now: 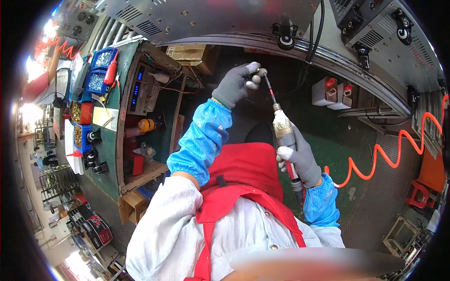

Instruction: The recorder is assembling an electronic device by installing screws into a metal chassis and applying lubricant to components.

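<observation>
My right hand (pixel 302 157), in a grey glove with pale fingertips, is wrapped round the body of a pneumatic screwdriver (pixel 284 129). The tool slants up and to the left, its long thin bit (pixel 269 86) pointing away from me. At the bit's tip, the gloved fingers of my left hand (pixel 236 84) are pinched together. A tiny yellowish piece shows between them, too small to name. Above both hands hangs the underside of a grey metal cabinet (pixel 211 21) with vent slots and a black caster (pixel 285 36).
An orange coiled air hose (pixel 375 150) runs off to the right. At left, a green-topped bench (pixel 105 145) carries blue bins of screws (pixel 97 80), a red-handled screwdriver (pixel 111 72) and black casters (pixel 93 136). White jugs (pixel 324 91) stand under the metal frame (pixel 328 54).
</observation>
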The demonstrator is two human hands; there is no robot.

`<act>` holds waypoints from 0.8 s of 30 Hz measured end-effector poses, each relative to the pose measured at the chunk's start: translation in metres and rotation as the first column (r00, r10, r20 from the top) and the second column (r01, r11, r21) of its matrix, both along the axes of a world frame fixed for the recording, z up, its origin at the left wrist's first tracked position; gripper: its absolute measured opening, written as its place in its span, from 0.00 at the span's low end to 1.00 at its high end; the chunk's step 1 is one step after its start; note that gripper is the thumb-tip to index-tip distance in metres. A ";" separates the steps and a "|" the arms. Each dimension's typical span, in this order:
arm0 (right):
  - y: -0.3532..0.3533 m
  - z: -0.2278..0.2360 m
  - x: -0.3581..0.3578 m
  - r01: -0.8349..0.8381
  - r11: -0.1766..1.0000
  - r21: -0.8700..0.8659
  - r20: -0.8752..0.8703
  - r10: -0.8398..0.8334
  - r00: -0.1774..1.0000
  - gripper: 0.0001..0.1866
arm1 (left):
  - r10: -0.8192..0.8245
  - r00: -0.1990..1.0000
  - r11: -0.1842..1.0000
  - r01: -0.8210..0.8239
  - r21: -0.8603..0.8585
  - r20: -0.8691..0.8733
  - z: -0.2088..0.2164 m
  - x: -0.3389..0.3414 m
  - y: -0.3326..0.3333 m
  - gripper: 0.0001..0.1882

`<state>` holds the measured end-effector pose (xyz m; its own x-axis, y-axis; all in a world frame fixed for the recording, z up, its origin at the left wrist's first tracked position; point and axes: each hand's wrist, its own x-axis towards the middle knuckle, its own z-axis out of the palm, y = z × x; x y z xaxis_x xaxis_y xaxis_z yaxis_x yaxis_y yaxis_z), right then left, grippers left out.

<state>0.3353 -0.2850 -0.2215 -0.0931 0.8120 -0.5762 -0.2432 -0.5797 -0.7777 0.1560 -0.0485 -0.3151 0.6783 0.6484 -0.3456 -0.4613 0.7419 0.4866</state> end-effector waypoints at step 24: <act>-0.009 -0.014 -0.014 -0.043 0.993 0.113 0.113 0.030 0.993 0.46 | -0.070 0.928 0.930 0.193 0.313 -0.365 0.053 0.000 -0.022 0.18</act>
<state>0.3211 -0.2945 -0.2357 -0.0646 0.8708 -0.4873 -0.1319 -0.4915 -0.8608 0.1557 -0.0703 -0.2619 0.6455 0.6799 -0.3480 -0.1303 0.5469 0.8270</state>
